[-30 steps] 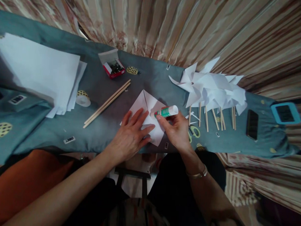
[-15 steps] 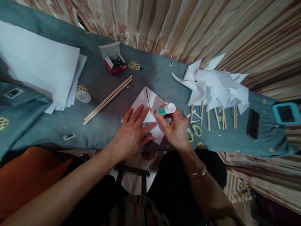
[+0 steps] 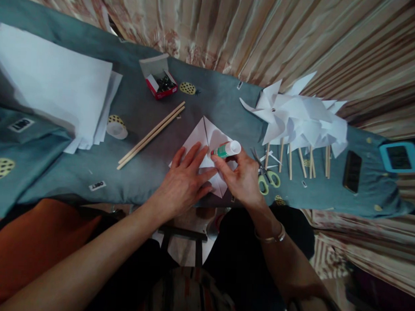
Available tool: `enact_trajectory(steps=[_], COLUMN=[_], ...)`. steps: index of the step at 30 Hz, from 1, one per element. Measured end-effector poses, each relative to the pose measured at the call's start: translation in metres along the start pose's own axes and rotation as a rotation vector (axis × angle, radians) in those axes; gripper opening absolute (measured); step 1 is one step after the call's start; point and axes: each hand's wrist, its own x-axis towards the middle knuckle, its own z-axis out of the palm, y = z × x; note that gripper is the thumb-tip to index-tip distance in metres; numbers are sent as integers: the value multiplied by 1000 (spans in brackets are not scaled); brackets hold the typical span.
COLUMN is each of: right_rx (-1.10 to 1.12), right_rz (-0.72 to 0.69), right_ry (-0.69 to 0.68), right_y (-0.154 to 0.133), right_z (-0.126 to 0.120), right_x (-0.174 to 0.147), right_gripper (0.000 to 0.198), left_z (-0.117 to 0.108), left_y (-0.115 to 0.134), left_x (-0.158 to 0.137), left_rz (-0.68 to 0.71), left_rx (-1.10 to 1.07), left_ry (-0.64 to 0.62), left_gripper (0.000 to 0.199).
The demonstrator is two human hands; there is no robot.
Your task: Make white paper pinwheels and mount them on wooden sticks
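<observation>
A square of white paper point(image 3: 217, 137) with cuts or creases running from its corners lies on the cloth-covered table, turned like a diamond. My left hand point(image 3: 186, 178) rests flat on its left side, fingers spread. Between the thumb and fingers of my right hand point(image 3: 241, 175) is a glue stick point(image 3: 226, 150) with a green label and white end. It is tilted, its other end near the paper's middle; my hand partly hides the contact. Just right of that hand are green-handled scissors point(image 3: 268, 176).
Paper pinwheels on wooden sticks point(image 3: 273, 110) lie at the right, beyond small paper strips. Farther right are a phone point(image 3: 352, 172) and a blue-framed device point(image 3: 400, 157). Leftward lie two wooden sticks point(image 3: 150, 136), a tape roll point(image 3: 117, 128), a red box of pins point(image 3: 161, 83) and stacked paper point(image 3: 57, 77).
The view has shifted slightly, moving the table items a little to the right. Both hands keep nearly the same pose, and the glue stick has moved very slightly over the paper.
</observation>
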Motion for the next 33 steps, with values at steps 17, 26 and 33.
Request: enact_trajectory(steps=[17,26,33], right_rx=[-59,-113,-123], right_rz=[-176,-227,-235], right_ry=[-115,-130,-155], right_y=[-6,-4,-6], right_z=[-7,-9,-14], right_x=[2,2,2], right_gripper=[23,23,20], left_z=[-2,-4,-6], left_y=[0,1,2], left_x=[2,2,2], left_rz=[-1,-2,-6], left_rx=[-4,35,29], left_ry=[-19,-40,-30], left_gripper=[42,37,35])
